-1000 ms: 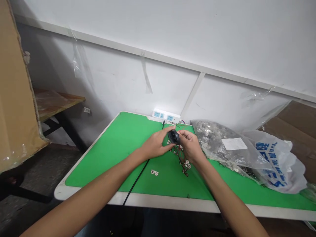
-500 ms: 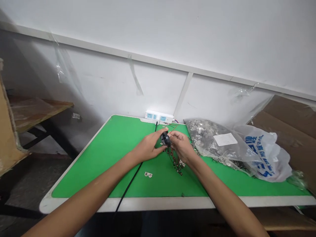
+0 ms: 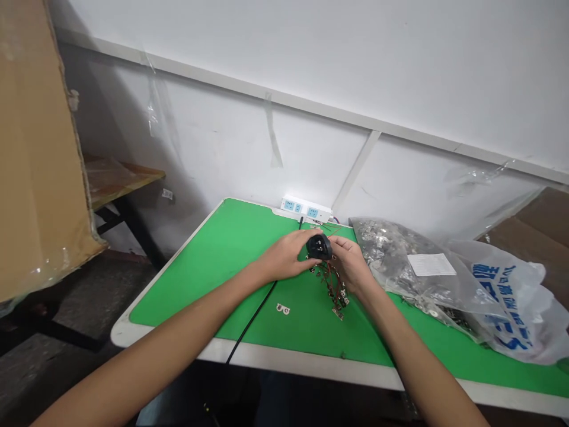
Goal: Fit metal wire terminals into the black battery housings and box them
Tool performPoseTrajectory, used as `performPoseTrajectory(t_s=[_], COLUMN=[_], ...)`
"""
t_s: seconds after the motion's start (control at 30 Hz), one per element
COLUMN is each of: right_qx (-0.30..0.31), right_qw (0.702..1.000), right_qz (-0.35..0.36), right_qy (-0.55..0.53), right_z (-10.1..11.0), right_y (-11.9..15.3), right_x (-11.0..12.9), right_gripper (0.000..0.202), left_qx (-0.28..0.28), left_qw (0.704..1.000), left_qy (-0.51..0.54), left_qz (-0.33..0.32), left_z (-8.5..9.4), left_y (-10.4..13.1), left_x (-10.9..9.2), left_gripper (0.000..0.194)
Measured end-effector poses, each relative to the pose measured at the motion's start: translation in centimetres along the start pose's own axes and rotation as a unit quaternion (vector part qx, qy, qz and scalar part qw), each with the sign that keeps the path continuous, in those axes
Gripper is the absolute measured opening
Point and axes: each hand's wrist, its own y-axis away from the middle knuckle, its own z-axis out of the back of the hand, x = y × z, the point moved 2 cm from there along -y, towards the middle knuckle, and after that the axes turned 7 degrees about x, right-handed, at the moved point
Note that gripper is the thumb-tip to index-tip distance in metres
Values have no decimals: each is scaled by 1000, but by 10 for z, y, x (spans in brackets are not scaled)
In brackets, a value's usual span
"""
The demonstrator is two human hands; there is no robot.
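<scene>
My left hand (image 3: pixel 291 256) is closed around a black plastic part (image 3: pixel 319 247) with a dark, glossy hollow face, held over the green tabletop. Close against its right side, my right hand (image 3: pixel 349 258) has its thumb and fingers pinched together; what they hold is hidden. A cluster of small metal pieces with reddish-brown wires (image 3: pixel 334 287) is below the black part, between the hands; I cannot tell whether it hangs or lies on the table. A flat whitish piece with two round marks (image 3: pixel 283 309) lies nearer the front edge.
A white power strip (image 3: pixel 306 209) stands at the table's back edge, with a black cable (image 3: pixel 253 320) running forward from it. Clear bags of metal parts (image 3: pixel 386 243) and a white plastic bag with blue print (image 3: pixel 511 302) lie to the right. Cardboard (image 3: pixel 40 148) stands at left.
The view has turned left, so the scene sits further right. The black part has been turned so its glossy hollow face shows toward me. Both hands stay close to it.
</scene>
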Motion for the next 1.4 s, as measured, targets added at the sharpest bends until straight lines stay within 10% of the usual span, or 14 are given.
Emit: performPoseTrajectory(t_s=[0.57,0.73,1.4], right_qx=[-13,-109,-22], right_qw=[979,937,996], right_qz=[109,198,82], right_qy=[173,267,-30], right_z=[-8,-6,-25], right_y=[-2,4,-2], right_x=[-3,4,-8], right_gripper=[46,56,60], left_qx=[-31,-87,-142], left_qw=[999,996,988], left_qy=[-1,3,-46], left_qz=[-10,-6,-42], left_z=[-2,-2,2], left_y=[5,6,5], left_x=[1,3,-18], left_gripper=[53,59,59])
